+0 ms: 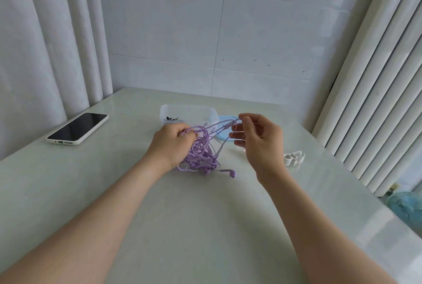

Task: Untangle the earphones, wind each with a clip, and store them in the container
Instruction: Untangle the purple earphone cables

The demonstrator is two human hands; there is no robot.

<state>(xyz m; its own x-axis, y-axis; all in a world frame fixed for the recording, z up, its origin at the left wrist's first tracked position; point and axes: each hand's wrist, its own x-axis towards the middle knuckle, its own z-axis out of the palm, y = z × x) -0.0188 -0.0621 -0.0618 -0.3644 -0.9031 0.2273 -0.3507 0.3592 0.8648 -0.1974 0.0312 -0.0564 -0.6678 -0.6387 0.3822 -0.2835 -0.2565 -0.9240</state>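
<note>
A tangle of purple earphones [202, 153] hangs just above the pale table [182, 226], its earbuds touching the surface near the middle. My left hand [172, 144] grips the top of the bundle with curled fingers. My right hand [258, 137] pinches one purple cord end between thumb and forefinger, drawn out to the right and up from the tangle. Behind the hands stands a clear plastic container [165, 112] holding some small dark clips. Its light blue lid [225, 121] lies beside it, partly hidden by the cords.
A phone [78, 128] in a white case lies screen-up at the left. A small white winder piece [294, 158] rests on the table right of my right hand. Curtains hang at the left and right; a tiled wall is behind.
</note>
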